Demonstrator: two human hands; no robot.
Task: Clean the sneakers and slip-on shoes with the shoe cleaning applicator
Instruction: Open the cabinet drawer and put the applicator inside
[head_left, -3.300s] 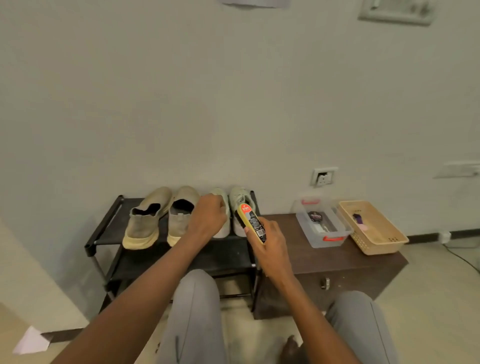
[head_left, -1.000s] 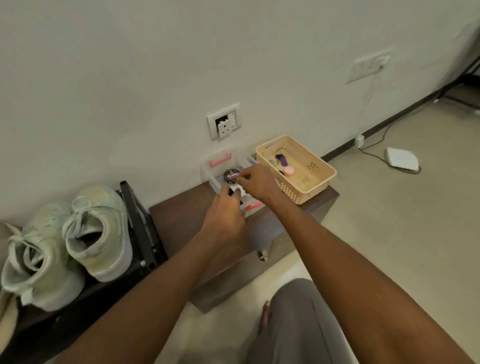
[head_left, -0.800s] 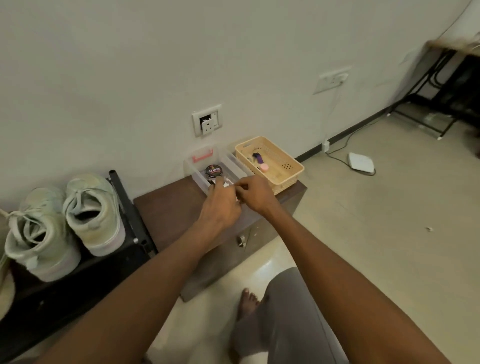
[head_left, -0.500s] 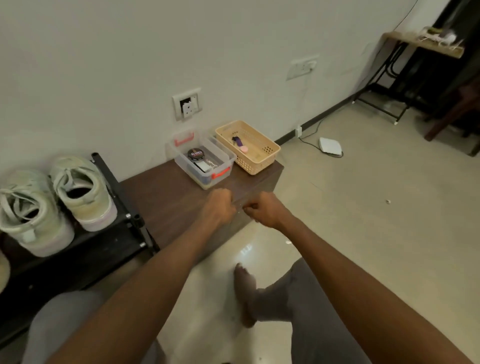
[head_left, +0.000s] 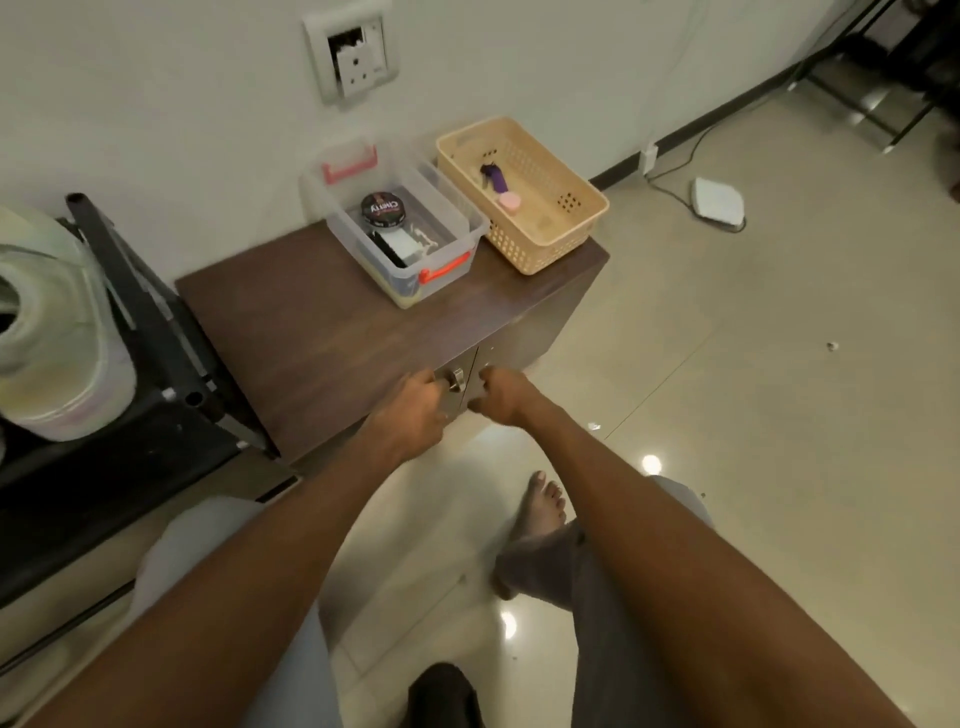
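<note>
Sneakers (head_left: 47, 322) sit cut off at the left edge of the head view, so only one pale, whitish-green heel and sole can be made out, resting on the black shoe rack (head_left: 156, 332). The slip-on shoes are out of the picture. The shoe cleaning applicator cannot be picked out for certain; a dark object lying in the clear plastic bin (head_left: 400, 228) beside a round black tin (head_left: 383, 209) may be it, but the bin wall blurs it.

Both hands are down at the front edge of the brown cabinet (head_left: 322, 322). The left hand (head_left: 415, 410) has its fingers curled toward the small metal handle (head_left: 456, 378) on the cabinet door; whether that grip actually closes on the handle is hidden by the knuckles. The right hand (head_left: 501, 397) is just beside it, fingers curled loosely, with nothing visible in its grip.

On the cabinet top the clear bin stands next to a beige basket (head_left: 550, 228) holding a purple item and a pink one. A wall socket (head_left: 356, 57) is above them. A bare foot (head_left: 540, 506) rests on the glossy tiled floor (head_left: 779, 415).
</note>
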